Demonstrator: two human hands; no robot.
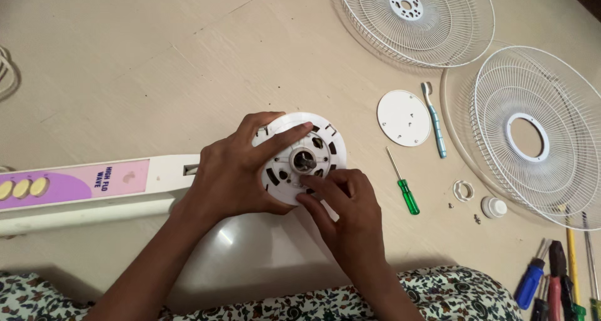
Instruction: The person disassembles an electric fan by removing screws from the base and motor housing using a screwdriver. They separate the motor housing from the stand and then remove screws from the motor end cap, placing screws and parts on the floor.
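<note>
Fingers [285, 135] of the left hand [235, 171] are wrapped over a round white plastic motor housing [325, 142], slotted, with a metal shaft [307, 161] at centre, held on the beige floor [156, 64]. The right hand [347, 211] is laid palm-down, fingertips narrowly pinched at the housing's lower rim. A green-handled screwdriver [404, 186] is seen nearby; two wire grilles [532, 133] lie well apart.

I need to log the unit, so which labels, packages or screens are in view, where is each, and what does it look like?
Control-panel label: on the white fan stand lying at the left, beside the left hand; a long pink strip with a purple curved patch, dark lettering and three yellow oval buttons.
No packages, signs or screens show.
</note>
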